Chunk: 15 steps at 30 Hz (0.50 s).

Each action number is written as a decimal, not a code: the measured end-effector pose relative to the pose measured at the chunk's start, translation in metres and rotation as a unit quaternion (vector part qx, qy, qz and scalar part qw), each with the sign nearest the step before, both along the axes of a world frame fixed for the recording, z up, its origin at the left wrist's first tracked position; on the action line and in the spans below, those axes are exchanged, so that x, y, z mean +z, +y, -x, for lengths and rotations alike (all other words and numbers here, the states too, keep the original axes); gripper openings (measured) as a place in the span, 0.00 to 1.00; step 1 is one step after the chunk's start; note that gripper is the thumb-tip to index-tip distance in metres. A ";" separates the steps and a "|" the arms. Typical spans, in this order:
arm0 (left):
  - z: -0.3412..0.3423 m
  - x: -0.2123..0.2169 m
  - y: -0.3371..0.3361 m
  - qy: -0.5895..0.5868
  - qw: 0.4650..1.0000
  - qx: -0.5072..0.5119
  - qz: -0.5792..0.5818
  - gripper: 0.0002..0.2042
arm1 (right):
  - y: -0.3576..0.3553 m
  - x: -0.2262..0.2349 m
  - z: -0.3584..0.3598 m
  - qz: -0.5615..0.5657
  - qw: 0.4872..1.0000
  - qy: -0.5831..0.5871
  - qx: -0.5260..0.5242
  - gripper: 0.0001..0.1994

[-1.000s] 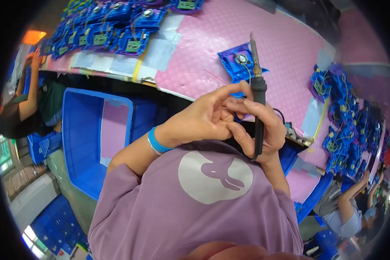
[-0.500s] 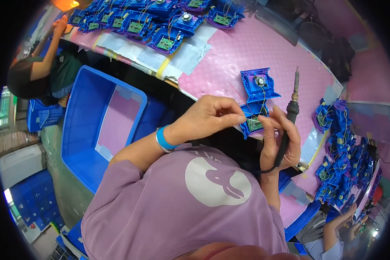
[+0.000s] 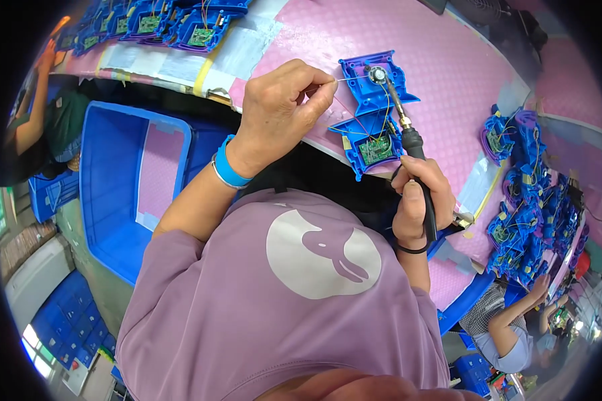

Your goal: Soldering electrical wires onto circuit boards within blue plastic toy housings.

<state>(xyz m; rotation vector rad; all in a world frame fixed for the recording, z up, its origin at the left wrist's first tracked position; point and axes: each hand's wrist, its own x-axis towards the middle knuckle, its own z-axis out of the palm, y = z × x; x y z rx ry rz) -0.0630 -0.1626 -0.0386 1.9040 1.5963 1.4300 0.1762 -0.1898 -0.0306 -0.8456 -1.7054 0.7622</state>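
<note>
My left hand (image 3: 281, 110) pinches a thin silvery solder wire (image 3: 352, 79) between thumb and forefinger. The wire runs right to a small round speaker (image 3: 377, 74) in one half of a blue plastic casing (image 3: 369, 101). My right hand (image 3: 423, 200) grips a soldering iron (image 3: 413, 142) by its black handle, and the iron's tip is at the speaker's edge; whether it touches cannot be made out. Nearer me lies the other casing half (image 3: 356, 160), holding a green circuit board (image 3: 376, 148). Thin wires link the two halves.
More blue casings with boards (image 3: 201, 33) line the far left of the pink-covered table (image 3: 301, 33). Others are heaped (image 3: 515, 227) at the right. A blue bin (image 3: 90, 194) stands left, below the table edge. Other people work at far left and lower right.
My hands have moved apart, the left one drawing the solder wire leftward. The soldering iron has swung from pointing up beside the casing to its tip at the speaker. The view has shifted.
</note>
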 end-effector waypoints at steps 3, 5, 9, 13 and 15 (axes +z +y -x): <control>-0.003 -0.002 -0.001 0.007 1.000 -0.003 0.011 0.04 | 0.001 0.001 0.000 0.002 1.000 -0.027 0.004 0.16; -0.004 -0.004 0.000 0.020 1.000 -0.006 -0.002 0.04 | 0.002 0.001 0.001 0.004 0.999 -0.033 0.004 0.16; -0.004 -0.008 0.003 0.019 1.000 -0.010 -0.004 0.03 | 0.006 0.001 0.005 -0.006 0.999 -0.051 0.002 0.15; -0.005 -0.009 0.004 0.020 1.000 -0.016 -0.004 0.03 | 0.007 0.001 0.004 -0.001 0.999 -0.047 -0.001 0.15; -0.004 -0.010 0.005 0.018 1.000 -0.017 0.003 0.03 | 0.008 0.001 0.005 0.007 0.999 -0.054 -0.001 0.15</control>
